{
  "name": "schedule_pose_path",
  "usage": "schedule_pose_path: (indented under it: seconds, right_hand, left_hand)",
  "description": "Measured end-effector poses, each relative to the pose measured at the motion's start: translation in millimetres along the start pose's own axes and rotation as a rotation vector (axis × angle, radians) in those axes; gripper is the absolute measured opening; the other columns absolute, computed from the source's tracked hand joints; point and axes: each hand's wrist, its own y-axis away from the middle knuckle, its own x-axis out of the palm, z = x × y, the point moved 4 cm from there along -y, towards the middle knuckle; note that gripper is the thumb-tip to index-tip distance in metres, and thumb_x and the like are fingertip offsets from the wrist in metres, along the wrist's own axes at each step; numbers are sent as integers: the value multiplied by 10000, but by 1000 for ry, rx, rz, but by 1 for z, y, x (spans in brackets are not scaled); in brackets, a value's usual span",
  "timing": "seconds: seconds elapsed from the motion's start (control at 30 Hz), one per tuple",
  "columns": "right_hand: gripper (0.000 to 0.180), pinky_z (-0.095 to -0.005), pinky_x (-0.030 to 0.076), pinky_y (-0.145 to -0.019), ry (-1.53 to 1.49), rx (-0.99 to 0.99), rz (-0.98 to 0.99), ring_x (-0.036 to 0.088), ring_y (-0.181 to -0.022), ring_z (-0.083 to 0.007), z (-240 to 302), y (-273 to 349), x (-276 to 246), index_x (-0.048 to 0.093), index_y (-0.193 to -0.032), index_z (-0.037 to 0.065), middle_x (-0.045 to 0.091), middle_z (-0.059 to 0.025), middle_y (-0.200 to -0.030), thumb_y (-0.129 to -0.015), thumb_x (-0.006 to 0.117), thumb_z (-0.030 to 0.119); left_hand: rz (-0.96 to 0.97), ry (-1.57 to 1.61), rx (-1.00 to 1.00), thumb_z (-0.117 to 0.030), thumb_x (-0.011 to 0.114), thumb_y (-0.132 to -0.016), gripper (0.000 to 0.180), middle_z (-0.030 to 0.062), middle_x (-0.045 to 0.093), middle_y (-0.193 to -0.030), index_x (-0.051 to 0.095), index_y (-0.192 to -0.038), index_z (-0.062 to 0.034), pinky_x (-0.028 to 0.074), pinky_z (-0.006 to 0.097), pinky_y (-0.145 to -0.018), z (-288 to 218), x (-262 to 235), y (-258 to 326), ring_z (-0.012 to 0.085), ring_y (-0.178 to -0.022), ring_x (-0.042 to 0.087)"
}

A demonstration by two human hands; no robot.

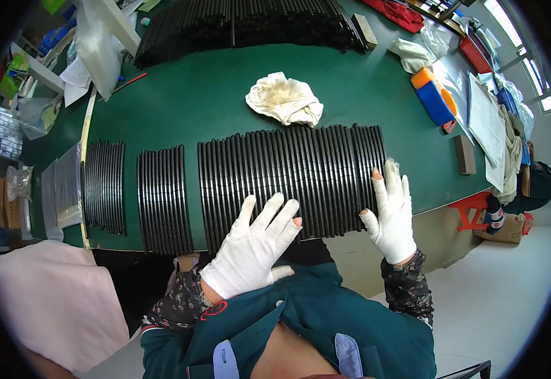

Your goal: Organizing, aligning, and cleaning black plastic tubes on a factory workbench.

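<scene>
A wide row of slim black rods [275, 170] lies side by side on the green table, its near ends close to the table edge. My left hand [249, 252], in a white glove, rests flat with fingers spread over the near ends of these rods. At the row's right end is my right hand [392, 218], also gloved, with fingers stretched out along the last rods and the thumb apart. Some bare fingertips show through the gloves. To the left lie two smaller groups of similar rods, one [163, 202] close by and another [104, 186] farther left.
A crumpled off-white cloth [285, 100] lies behind the row. A large stack of black rods [250, 25] fills the far side. At the right are a blue and orange object [434, 98], a dark block [465, 155] and papers [485, 120]. A red stool [471, 211] stands beyond.
</scene>
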Motion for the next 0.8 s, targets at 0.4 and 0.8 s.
schedule_pose_path:
  seconds: [0.4,0.8]
  right_hand:
    - [789,-549,226,-1109,-43,-75,48,286,-1353,-487,-6,-1,-5,261,-1475,50,271,-311,-1473,-910,425,575]
    - [805,-541,185,-1129,-31,-16,77,260,-1380,-461,-34,8,-3,258,-1484,57,271,-301,-1482,-905,412,595]
  left_hand:
    - [-19,59,111,-487,757,-678,880,194,362,-1455,473,-1313,52,233,505,-1131,-19,3,-24,332,-1381,314]
    - [-17,78,160,-484,746,-682,862,203,365,-1446,485,-1308,49,241,511,-1125,-32,10,-47,342,-1376,314]
